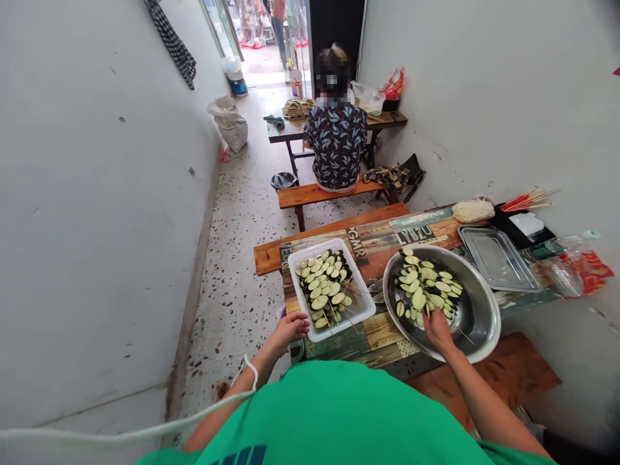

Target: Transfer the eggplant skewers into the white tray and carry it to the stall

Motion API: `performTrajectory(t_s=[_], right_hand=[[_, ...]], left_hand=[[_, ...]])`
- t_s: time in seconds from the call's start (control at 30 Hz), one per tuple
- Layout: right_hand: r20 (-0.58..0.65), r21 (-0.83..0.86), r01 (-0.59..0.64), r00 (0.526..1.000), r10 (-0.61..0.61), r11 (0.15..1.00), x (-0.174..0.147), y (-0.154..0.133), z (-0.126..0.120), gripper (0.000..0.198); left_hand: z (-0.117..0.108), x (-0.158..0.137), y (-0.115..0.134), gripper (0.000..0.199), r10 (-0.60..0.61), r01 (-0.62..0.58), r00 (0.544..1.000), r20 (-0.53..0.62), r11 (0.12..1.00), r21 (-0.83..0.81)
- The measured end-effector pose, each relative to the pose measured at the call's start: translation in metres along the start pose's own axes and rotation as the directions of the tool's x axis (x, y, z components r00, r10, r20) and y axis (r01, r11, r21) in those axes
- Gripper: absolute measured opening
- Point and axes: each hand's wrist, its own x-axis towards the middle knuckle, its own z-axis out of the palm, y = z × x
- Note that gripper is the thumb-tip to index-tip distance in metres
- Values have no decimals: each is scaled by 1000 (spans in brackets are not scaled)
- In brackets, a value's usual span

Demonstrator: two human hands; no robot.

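- Your right hand [438, 330], the nearer, is in the metal bowl [488, 316]; eggplant slices [419, 284] lie just beyond its fingers, long axes mixed; grip cannot be told.
- Your left hand [290, 329], fingers loosely spread, empty, is beside the white tray [346, 327].

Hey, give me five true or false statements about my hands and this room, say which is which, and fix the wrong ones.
1. The right hand is inside the metal basin, at the eggplant slices. True.
2. The left hand is inside the basin too. False: the left hand is by the near left corner of the white tray.
3. The white tray sits to the right of the basin. False: it sits to the left.
4. A person sits at the farther table with their back to the camera. True.
5. The red sticks lie in the white tray. False: the red sticks are at the far right of the nearer table.
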Motion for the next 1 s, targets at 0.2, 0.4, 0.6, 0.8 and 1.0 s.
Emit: performTrajectory(t_s=[0.2, 0.4, 0.6, 0.8, 1.0], right_hand=[[70, -113, -191, 977, 200, 975, 1, 59, -3, 56], [255, -143, -121, 954, 155, 982, 20, 44, -37, 66], [17, -123, -158, 987, 161, 980, 38, 19, -36, 67], [-48, -164, 283, 955, -294, 945, 58, 37, 18, 64], [-147, -156, 213, 961, -236, 965, 79, 56, 31, 69]], left_hand=[[22, 2, 2, 26, -31, 30, 999, 7, 998, 55], [39, 1, 6, 30, -36, 36, 999, -6, 994, 100], [46, -1, 5, 29, -41, 46, 998, -43, 992, 119], [54, -2, 5, 26, -53, 61, 996, -65, 990, 129], [58, -2, 4, 28, -49, 58, 996, -69, 988, 140]])
